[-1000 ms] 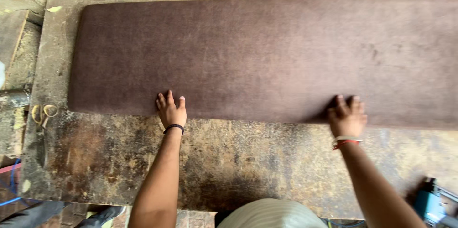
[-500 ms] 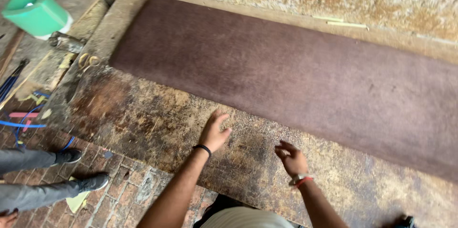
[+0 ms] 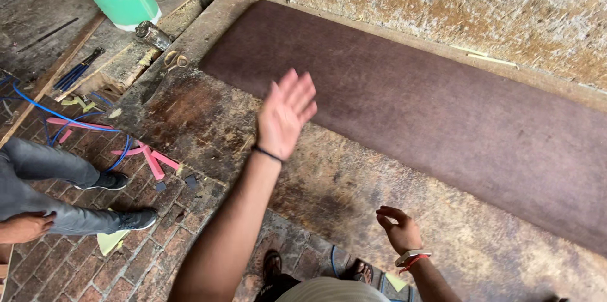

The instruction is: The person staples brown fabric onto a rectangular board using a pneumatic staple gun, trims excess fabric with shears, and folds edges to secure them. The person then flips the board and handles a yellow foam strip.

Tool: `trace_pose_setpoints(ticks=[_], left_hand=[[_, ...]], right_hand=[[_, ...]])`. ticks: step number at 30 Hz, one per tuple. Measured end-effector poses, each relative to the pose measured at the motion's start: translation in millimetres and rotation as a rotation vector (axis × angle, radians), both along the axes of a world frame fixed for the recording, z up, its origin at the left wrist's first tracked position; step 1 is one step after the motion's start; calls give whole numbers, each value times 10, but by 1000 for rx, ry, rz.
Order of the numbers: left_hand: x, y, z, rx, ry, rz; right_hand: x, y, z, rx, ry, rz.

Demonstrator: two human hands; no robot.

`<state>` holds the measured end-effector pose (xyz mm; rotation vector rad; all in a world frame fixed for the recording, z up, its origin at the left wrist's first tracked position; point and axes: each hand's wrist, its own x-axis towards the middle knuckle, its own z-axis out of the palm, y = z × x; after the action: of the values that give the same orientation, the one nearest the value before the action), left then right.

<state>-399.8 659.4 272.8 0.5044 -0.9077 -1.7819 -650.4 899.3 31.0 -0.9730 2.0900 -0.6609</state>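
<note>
The left hand point(image 3: 286, 114) is hovering, fingers spread, beside the brown board point(image 3: 430, 106), whose length is running along the bench point(image 3: 190, 112). The right hand point(image 3: 398, 229) is curling loosely, empty, farther off.

The long brown panel point(image 3: 404, 112) runs out of the picture at three o'clock, so its far end cannot be seen. The left hand point(image 3: 286, 112) is raised and motion-blurred, its fingertips soft. The right hand point(image 3: 397, 229) curls inward at five o'clock, its palm hidden. A seated person's legs point(image 3: 44, 182) are cut off at nine o'clock; only shoes, trousers and one hand show. The scissors point(image 3: 174, 59) at eleven o'clock are too small to make out clearly.
</note>
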Motion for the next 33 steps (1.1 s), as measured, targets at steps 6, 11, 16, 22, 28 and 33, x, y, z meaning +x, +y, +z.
trace_pose_setpoints(ticks=[6, 11, 16, 22, 28, 33], left_hand=[[985, -696, 244, -312, -69, -120], [1576, -228, -628, 69, -353, -224], [1774, 411, -1344, 287, -237, -367], [1693, 632, -1498, 291, -282, -502], [1534, 1117, -1514, 200, -145, -544], [1379, 1580, -1496, 223, -93, -602]], right_hand=[[838, -74, 16, -90, 29, -58], [1725, -272, 276, -59, 26, -1], [2299, -340, 729, -103, -179, -116], [2486, -188, 906, -146, -296, -139], [2344, 155, 819, -303, -596, -342], [2353, 491, 801, -486, -958, -545]])
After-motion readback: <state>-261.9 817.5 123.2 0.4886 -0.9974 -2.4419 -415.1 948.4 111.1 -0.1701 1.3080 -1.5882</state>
